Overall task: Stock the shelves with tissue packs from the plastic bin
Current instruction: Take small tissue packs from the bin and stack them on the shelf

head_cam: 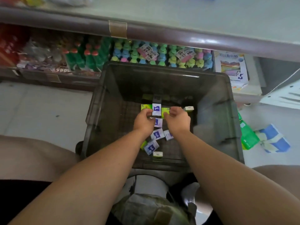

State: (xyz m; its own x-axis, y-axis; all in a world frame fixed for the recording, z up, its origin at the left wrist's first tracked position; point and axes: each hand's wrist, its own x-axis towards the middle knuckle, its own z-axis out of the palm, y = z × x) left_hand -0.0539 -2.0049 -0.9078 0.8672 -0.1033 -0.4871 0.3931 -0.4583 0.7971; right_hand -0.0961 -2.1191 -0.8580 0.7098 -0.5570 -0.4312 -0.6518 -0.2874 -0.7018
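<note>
A white pack [156, 109] of tissues stands upright at the far middle of the bin's floor, held by the curled fingers [148, 112] of the left hand [143, 121]. Just right of it, the right hand [179, 120] pinches a green pack [165, 111]. More loose packs [156, 134] lie scattered nearer, between the wrists. The dark plastic bin [103, 101] is deep and sits on the floor below a stocked shelf [178, 34]. The packs look small and slick, so a shallow pinch could let one slip back during the lift past the high walls.
</note>
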